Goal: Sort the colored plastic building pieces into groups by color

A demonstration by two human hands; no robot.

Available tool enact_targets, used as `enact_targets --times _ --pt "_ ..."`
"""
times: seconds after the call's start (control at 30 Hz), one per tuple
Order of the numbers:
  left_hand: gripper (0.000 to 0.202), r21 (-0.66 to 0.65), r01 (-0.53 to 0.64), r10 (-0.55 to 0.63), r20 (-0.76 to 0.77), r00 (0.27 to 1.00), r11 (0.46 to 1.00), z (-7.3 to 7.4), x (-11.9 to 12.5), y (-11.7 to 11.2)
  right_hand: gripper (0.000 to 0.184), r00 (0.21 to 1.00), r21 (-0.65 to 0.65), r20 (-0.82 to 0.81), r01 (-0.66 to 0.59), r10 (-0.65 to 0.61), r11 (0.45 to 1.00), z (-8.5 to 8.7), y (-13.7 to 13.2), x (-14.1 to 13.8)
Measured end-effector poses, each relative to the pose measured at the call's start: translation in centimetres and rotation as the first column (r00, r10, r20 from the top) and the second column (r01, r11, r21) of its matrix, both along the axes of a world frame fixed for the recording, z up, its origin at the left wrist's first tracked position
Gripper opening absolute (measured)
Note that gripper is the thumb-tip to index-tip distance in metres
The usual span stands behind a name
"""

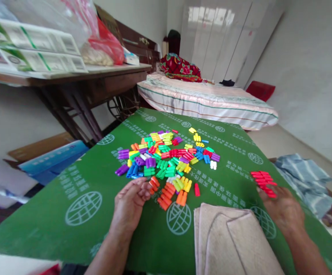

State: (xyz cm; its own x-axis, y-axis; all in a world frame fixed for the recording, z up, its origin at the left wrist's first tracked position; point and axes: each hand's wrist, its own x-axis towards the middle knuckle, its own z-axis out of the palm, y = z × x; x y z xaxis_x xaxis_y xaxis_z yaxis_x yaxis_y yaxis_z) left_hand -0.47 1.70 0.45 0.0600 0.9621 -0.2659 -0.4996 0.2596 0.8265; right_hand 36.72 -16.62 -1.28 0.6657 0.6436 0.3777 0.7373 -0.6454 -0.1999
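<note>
A heap of small coloured plastic pieces lies in the middle of a green board. My left hand rests on the board at the heap's near edge, fingers curled, its tips touching orange pieces. My right hand is at the right, fingers closed on red pieces. A separate row of red pieces lies just beyond it.
A folded beige towel lies on the board's near side between my arms. A wooden table with boxes and bags stands at the left. A bed is behind the board. Blue cloth lies at the right.
</note>
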Motion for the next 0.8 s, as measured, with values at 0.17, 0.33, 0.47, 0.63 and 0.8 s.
enact_targets --times 0.17,0.33,0.47,0.63,0.8 --pt "0.026 -0.008 -0.095 0.095 0.0 0.995 0.995 -0.2 -0.1 0.0 0.045 0.968 0.165 0.021 -0.25 0.25 0.954 0.7 2.4 -6.5" --pt "0.029 -0.031 -0.137 0.137 0.0 0.991 0.99 -0.4 -0.2 -0.1 0.035 0.847 0.254 0.024 -0.519 0.531 0.816 0.7 5.1 -13.4" --pt "0.03 -0.046 -0.134 0.134 -0.007 0.991 0.99 -0.1 -0.2 -0.2 0.029 0.779 0.234 0.041 -0.617 0.626 0.752 0.5 6.6 -17.5" --pt "0.03 -0.051 -0.101 0.1 -0.014 0.995 0.994 -0.3 -0.3 -0.1 0.03 0.751 0.167 0.01 -0.652 0.66 0.74 0.8 7.9 -20.4" --pt "0.027 -0.048 -0.076 0.075 -0.023 0.997 0.996 -0.5 -0.4 -0.2 0.047 0.728 0.01 -0.05 -0.684 0.684 0.729 1.2 9.1 -21.7"
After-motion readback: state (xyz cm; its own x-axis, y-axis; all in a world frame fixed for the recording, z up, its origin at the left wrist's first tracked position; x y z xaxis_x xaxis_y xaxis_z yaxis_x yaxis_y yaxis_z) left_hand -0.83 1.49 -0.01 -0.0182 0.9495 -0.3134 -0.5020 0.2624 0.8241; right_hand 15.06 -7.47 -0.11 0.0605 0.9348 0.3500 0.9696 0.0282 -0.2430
